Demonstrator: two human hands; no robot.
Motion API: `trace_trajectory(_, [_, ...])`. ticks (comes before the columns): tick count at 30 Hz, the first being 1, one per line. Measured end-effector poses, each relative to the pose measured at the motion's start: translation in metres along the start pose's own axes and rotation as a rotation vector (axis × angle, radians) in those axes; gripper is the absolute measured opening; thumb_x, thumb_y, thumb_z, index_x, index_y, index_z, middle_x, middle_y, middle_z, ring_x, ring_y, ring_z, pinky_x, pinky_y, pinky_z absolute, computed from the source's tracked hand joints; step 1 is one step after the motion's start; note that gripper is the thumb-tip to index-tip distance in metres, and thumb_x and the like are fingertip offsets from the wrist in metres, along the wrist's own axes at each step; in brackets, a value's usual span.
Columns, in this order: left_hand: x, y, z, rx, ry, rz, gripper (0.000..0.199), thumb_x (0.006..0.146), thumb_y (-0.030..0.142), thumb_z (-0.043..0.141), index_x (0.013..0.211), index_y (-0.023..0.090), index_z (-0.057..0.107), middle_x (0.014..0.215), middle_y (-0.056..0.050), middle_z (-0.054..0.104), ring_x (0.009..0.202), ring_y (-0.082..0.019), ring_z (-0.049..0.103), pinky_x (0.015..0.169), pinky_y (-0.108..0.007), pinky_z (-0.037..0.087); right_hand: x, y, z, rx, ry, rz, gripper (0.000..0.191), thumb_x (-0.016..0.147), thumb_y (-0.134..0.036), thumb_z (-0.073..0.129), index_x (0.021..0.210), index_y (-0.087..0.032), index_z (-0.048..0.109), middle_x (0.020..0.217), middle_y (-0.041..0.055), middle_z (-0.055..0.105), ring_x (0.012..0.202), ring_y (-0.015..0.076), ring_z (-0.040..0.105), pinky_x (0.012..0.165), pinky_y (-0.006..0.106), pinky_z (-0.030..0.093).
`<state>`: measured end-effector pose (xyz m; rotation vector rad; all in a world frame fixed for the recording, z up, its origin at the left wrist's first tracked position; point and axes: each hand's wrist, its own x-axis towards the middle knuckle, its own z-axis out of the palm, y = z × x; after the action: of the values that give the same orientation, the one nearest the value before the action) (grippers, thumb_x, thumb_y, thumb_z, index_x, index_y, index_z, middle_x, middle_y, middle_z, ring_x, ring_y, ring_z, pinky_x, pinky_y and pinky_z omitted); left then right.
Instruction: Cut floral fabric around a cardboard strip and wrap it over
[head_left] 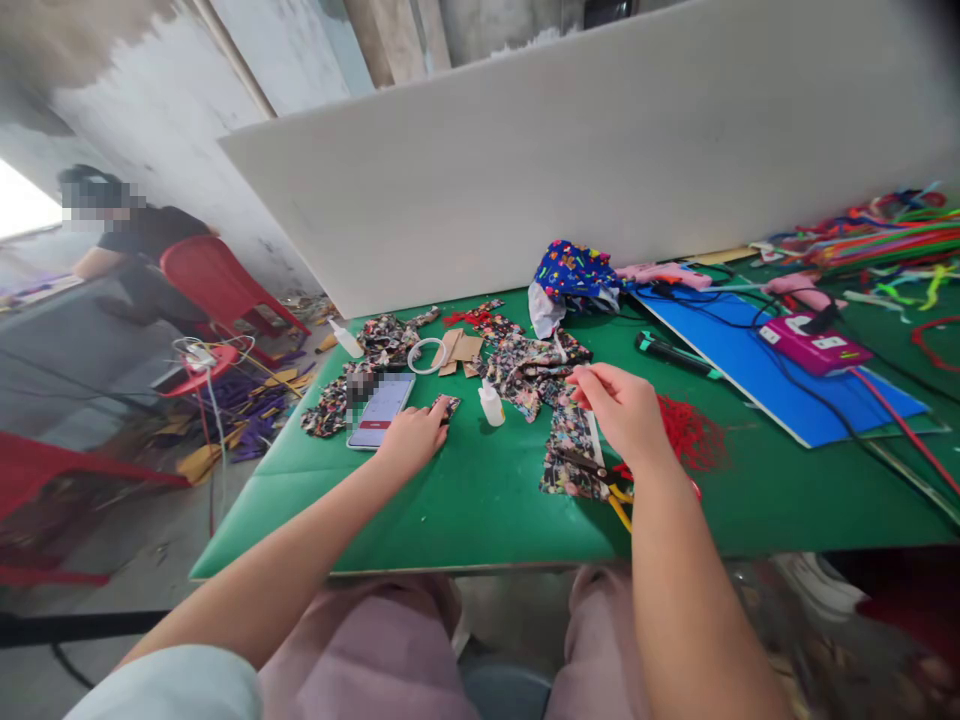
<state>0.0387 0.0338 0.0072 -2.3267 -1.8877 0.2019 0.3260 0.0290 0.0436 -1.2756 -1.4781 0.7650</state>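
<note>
One small floral fabric piece (451,404) lies on the green surface (465,520) beneath the left hand (417,436); whether it is gripped cannot be told. The right hand (621,408), well apart, pinches its fingertips together. A pale panel (585,170) stands behind; leftward, a person (154,235) sits on a red chair (214,280). Two white bottles (492,404) stand nearby, contents unclear.
</note>
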Motion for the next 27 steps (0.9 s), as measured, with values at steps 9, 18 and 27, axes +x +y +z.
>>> trace_trajectory(9, [0.024,-0.016,-0.019,-0.007,-0.038,-0.096,0.054,0.082,0.019,0.037,0.135,0.011,0.03,0.074,-0.012,0.067,0.066,-0.024,0.064,0.064,-0.031,0.045,0.003,0.009,-0.013,0.026,0.086,0.036,0.039,0.08,-0.052,0.045,0.077,-0.018,0.065,0.063,0.0036,0.063,0.058,0.016,0.058,0.056,0.027,0.043])
trace_trajectory(18, [0.089,-0.034,-0.079,-0.086,0.238,-0.179,0.034,0.091,0.027,0.031,0.116,0.017,0.051,0.092,-0.008,0.065,0.085,-0.023,0.06,0.073,-0.032,0.045,0.005,0.013,-0.012,0.03,0.063,0.062,0.038,0.081,-0.051,0.044,0.075,-0.02,0.064,0.063,0.0031,0.063,0.061,0.0168,0.059,0.057,0.027,0.044])
trace_trajectory(27, [0.194,0.031,-0.074,-0.216,0.114,0.025,0.034,0.086,0.033,0.051,0.114,0.015,0.05,0.113,-0.008,0.054,0.096,-0.019,0.056,0.08,-0.04,0.049,0.007,0.018,-0.007,-0.013,0.017,0.066,0.035,0.081,-0.05,0.045,0.076,-0.021,0.065,0.067,0.0039,0.065,0.063,0.0184,0.06,0.059,0.028,0.045])
